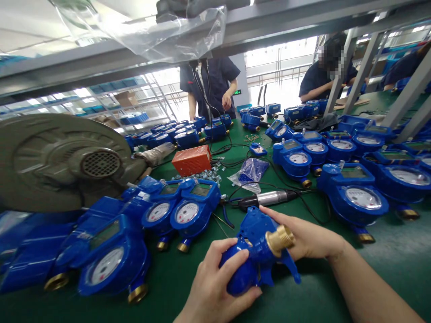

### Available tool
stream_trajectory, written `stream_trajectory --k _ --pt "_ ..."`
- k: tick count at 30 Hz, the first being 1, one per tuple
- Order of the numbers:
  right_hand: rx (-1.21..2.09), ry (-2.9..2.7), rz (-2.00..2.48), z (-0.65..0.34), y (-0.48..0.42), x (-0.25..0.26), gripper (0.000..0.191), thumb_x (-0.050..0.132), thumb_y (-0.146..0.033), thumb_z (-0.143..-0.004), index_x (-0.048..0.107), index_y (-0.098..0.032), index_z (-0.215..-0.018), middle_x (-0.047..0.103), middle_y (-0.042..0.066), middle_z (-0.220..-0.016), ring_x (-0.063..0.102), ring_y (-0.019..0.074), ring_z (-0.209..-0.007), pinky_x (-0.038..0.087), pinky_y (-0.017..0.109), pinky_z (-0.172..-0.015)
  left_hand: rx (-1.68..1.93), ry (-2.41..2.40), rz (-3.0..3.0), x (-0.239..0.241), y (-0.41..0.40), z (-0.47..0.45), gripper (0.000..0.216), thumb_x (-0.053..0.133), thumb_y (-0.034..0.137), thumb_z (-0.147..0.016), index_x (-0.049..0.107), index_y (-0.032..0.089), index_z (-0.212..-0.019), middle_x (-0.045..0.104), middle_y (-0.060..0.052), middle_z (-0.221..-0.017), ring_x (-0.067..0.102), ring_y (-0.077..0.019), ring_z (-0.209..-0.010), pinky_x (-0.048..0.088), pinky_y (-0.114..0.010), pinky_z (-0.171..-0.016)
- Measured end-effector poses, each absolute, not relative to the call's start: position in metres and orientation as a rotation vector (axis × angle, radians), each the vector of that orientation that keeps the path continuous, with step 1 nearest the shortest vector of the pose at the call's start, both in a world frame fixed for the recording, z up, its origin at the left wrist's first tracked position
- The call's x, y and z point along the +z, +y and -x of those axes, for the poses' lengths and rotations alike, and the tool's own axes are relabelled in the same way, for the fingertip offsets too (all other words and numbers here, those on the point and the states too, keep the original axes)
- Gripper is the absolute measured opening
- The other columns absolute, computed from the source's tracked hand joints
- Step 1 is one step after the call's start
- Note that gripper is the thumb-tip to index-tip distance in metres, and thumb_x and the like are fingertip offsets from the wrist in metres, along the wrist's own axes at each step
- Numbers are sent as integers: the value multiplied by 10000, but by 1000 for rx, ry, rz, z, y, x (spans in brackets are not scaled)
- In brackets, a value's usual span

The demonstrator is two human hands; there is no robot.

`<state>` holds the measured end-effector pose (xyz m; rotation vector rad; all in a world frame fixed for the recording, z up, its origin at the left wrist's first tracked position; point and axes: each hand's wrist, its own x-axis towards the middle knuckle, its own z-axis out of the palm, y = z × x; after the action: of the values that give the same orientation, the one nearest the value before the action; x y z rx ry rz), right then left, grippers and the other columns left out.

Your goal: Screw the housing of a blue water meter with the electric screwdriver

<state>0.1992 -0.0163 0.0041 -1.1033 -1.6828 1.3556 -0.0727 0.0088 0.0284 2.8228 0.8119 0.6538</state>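
Observation:
Both my hands hold one blue water meter (255, 251) turned on its side above the green table (387, 264), its brass threaded end (280, 238) pointing up and right. My left hand (215, 287) wraps round the rounded lower body, fingers closed on it. My right hand (303, 235) grips the upper part from behind, next to the brass fitting. A silver and black electric screwdriver (267, 198) lies just beyond the meter, untouched.
Many blue water meters crowd the table, a pair (182, 211) at the left and a row (353, 197) at the right. An orange box (191, 160), loose small fittings, a plastic bag (249, 172) and cables lie mid-table. A grey fan housing (63, 161) stands left. Other people work at the far side.

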Motion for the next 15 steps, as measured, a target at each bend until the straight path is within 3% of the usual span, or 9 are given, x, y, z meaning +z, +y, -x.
stream_trajectory --k 5,8,15 --pt "1392 -1832 1088 -218 -11 1 1120 839 -256 -584 143 -304 -1459 407 27 -1423 423 282 -1267 276 400 -1098 466 203 -3130 50 22 70 452 658 440 -775 517 283 -1175 546 -113 -1170 564 -310 -1030 579 -406 -685" --pt "1587 -1664 884 -223 -7 -7 1037 839 -269 -607 227 -277 -1443 384 37 -1442 354 281 -1318 205 406 -1124 377 65 -3186 60 28 65 392 626 458 -797 549 278 -1137 587 -108 -1147 589 -311 -1008 589 -390 -647" --pt "1677 -1310 704 -198 5 -27 878 723 -585 -667 404 -167 -1370 516 137 -1321 505 309 -1189 372 456 -1012 453 55 -3151 55 27 68 440 620 479 -795 552 247 -1163 620 -134 -1126 617 -334 -969 587 -422 -622"
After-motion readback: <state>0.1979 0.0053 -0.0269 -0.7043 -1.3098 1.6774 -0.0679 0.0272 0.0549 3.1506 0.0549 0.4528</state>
